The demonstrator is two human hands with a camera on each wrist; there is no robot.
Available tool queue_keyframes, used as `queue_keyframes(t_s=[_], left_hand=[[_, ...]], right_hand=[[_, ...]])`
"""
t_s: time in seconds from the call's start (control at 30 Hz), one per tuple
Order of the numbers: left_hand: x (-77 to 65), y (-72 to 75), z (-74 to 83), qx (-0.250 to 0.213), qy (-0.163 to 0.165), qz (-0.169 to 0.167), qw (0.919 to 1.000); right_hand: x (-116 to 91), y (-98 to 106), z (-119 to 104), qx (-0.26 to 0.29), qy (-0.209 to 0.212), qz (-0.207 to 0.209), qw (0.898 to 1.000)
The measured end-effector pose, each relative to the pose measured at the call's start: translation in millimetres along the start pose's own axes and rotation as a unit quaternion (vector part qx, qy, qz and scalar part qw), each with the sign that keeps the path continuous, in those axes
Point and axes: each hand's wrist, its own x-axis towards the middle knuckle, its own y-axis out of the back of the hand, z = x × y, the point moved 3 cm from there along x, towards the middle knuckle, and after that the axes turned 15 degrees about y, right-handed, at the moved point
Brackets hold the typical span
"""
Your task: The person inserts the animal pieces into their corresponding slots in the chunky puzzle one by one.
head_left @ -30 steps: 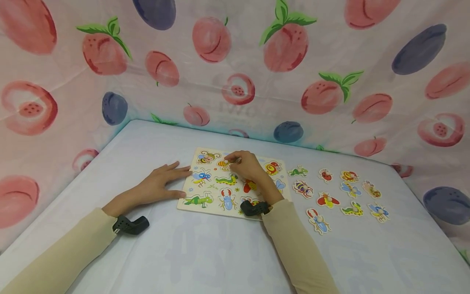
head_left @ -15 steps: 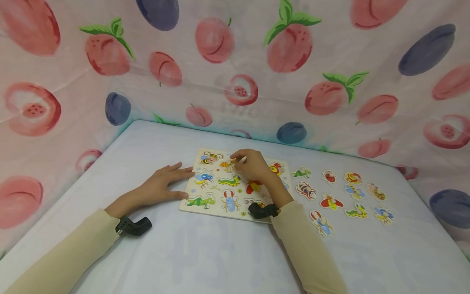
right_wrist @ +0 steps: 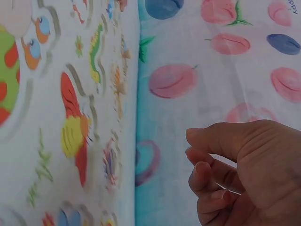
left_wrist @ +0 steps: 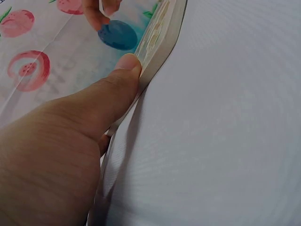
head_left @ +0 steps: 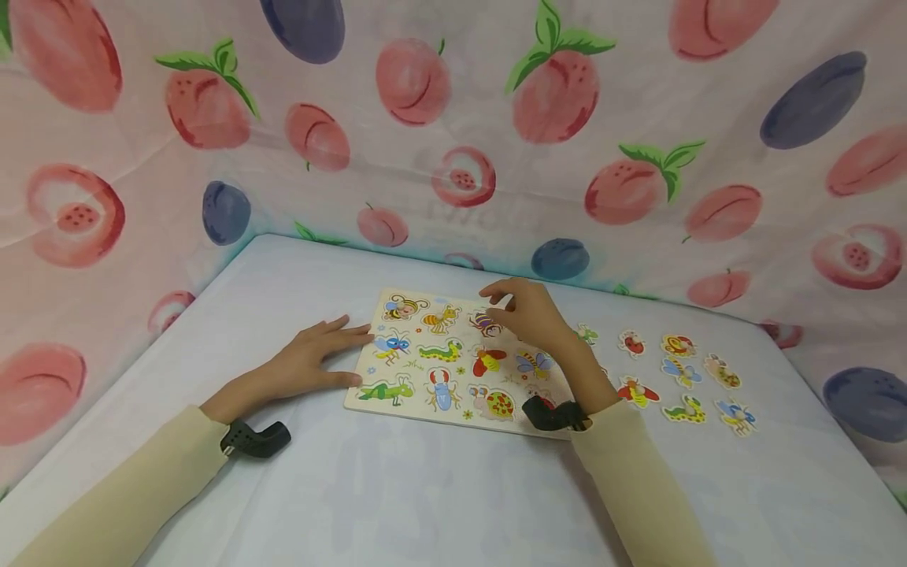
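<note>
While the insect puzzle board (head_left: 420,402) is steadied along its left edge by the straight, spread fingers of the left hand (head_left: 305,364), the right hand (head_left: 533,317) is held above it, fingers loosely bent, nothing visibly gripped. Just beside those fingertips the spider picture (head_left: 485,321) is seen; well to their right the loose ladybird piece (head_left: 632,343) is laid. Piece-fitting appears in hand; wider-parted fingers would be needed for another piece to be pinched.

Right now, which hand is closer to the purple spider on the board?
Right. The right hand is close beside the purple spider; the left hand is farther away, at the left edge of the board.
</note>
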Motion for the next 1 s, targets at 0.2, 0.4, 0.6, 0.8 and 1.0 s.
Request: queue_keyframes(t_s=[0.2,0.4,0.6,0.8,1.0], left_hand=[[-0.2,0.3,-0.7,0.002,0.003,-0.001,1.0000],[-0.2,0.7,-0.2,0.000,-0.002,-0.002,1.0000],[-0.2,0.5,-0.5,0.003,-0.005,-0.002,1.0000],[-0.4,1.1,-0.6,0.002,0.000,-0.003,1.0000],[0.3,0.8,-1.4,0.003,-0.005,-0.003,1.0000]], right_hand=[[-16.5,29.7,-0.3,-0.011,-0.003,0.027,1.000],[-36.7,53.3,9.6,-0.037,-0.020,0.048,0.998],[-55.1,71.7,23.1,-0.057,-0.028,0.065,0.996],[-66.6,79.7,37.2,-0.068,-0.045,0.055,0.995],[-78.5,84.6,46.5,-0.072,-0.072,0.045,0.994]])
